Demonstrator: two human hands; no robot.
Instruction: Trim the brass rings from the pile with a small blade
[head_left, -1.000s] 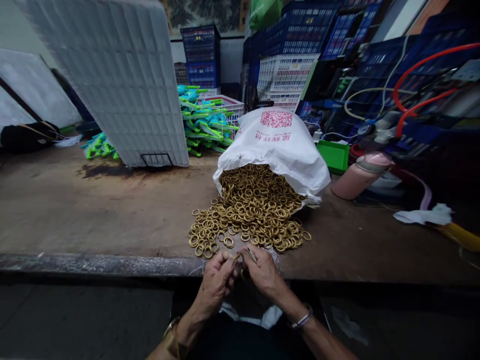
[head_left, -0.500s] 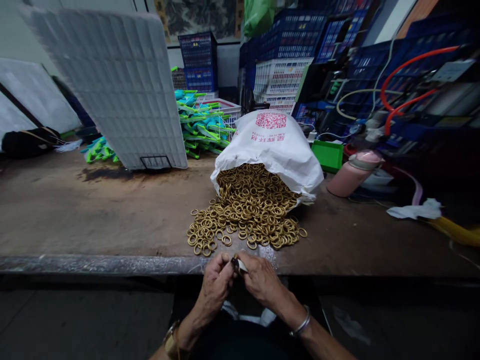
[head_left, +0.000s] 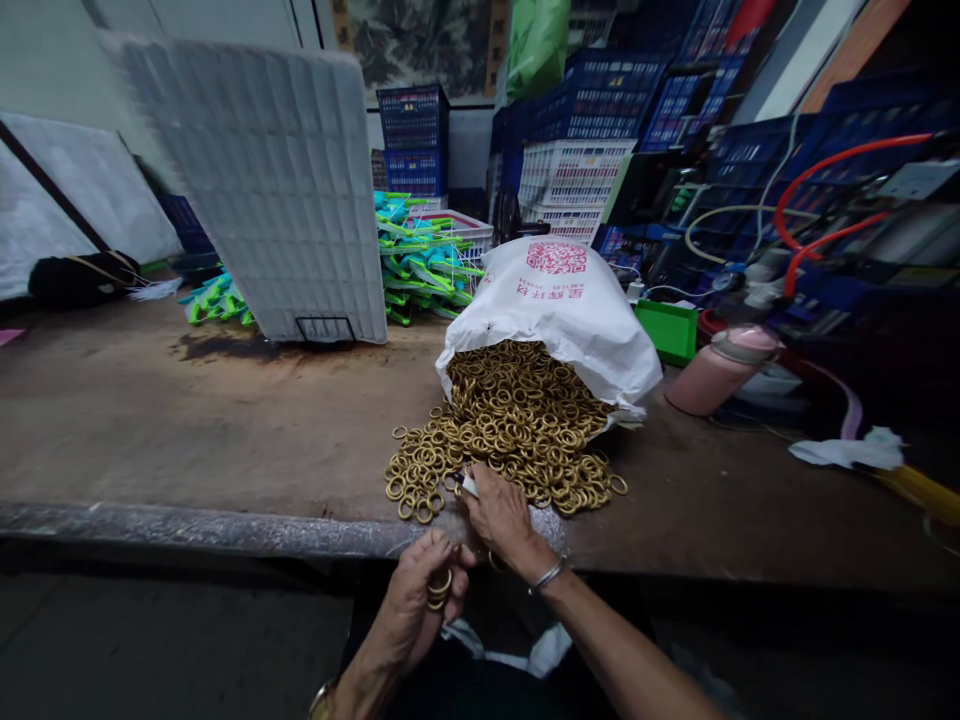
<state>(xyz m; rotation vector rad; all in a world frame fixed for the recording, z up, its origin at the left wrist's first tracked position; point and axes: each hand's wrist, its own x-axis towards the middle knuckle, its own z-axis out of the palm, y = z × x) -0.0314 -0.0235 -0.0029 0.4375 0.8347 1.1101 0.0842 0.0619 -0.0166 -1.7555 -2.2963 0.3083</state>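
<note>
Your left hand (head_left: 411, 592) is grasping a few brass-coloured rings (head_left: 439, 590) in its bent fingers, and it is hanging in front of the bench (head_left: 247, 420) rather than over it. Your right hand (head_left: 501, 515) is gripping a small white piece with a dark tip (head_left: 469, 485) at the near fringe of the ring pile (head_left: 517, 440); whether its fingertips are also pinching a ring, you cannot tell from this angle. The pile itself is lying on the bench, spilling from the mouth of the white sack (head_left: 562, 310), which is resting on its side.

Because nothing but open space seems to be waiting under your left hand, loosening those fingers to take one more ring could be dropping the whole handful toward the floor. Loose rings are lying close to the bench's front edge, so dragging your right wrist back across them could be sweeping some over. With the white piece filling your right grip, you could be fumbling a ring or picking up two that are overlapping. Digging deep into the pile, meanwhile, could be starting a slide from the sack's mouth.
</note>
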